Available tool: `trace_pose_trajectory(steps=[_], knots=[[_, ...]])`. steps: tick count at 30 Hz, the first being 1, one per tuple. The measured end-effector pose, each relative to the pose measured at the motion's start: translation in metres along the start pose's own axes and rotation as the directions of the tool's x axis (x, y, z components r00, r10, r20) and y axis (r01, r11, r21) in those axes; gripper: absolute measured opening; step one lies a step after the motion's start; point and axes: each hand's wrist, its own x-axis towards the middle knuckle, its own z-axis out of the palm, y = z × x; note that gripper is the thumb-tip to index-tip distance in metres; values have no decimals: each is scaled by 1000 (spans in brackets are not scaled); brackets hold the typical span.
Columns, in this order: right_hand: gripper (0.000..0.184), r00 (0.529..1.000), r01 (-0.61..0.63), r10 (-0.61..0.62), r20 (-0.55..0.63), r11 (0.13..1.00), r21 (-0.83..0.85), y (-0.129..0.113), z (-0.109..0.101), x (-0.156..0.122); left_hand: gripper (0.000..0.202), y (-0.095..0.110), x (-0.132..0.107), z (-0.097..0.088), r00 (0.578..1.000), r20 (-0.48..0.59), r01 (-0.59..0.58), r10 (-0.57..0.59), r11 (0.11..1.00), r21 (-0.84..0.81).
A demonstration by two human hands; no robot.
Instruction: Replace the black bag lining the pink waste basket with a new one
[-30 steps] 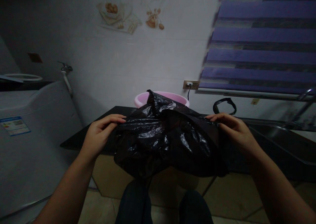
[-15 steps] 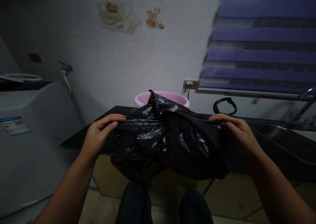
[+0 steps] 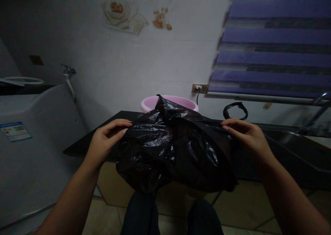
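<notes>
A crumpled, shiny black plastic bag (image 3: 155,145) spreads between my two hands, over the front edge of the dark countertop (image 3: 85,140). Its lower part hangs down above my knees. My left hand (image 3: 107,136) pinches the bag's upper left edge between thumb and fingers. At the upper right edge, my right hand (image 3: 247,136) pinches the film in the same way. One pointed corner of the bag rises at the middle, in front of a pink basin (image 3: 150,104) that it partly hides. What the bag holds, if anything, cannot be seen.
A black ring-shaped loop (image 3: 235,110) lies behind my right hand. To the right are a sink (image 3: 305,148) and a faucet (image 3: 320,104). A white appliance (image 3: 43,142) stands at left, near a wall tap (image 3: 68,71). A plugged-in socket (image 3: 200,88) sits below the striped blind (image 3: 274,38).
My right hand has shifted slightly, its thumb now nearer the fingertips on the bag's edge. The bag's lower right part hangs a little lower. My left hand is nearly unmoved.
</notes>
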Motion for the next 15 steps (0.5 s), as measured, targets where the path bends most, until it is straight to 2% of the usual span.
trace_pose_trajectory(steps=[5, 10, 15], knots=[[53, 999, -42, 42, 6, 995, 91, 0, 1, 1, 13, 1, 0, 0, 1000, 7, 14, -14, 1000, -15], [55, 999, -32, 32, 10, 994, 109, 2, 1, 3, 12, 1, 1, 0, 1000, 12, 10, -10, 1000, -11], [50, 996, -1, 0, 95, 1000, 8, 0, -1, 1, 16, 0, 1, 1, 1000, 6, 23, -23, 1000, 20]])
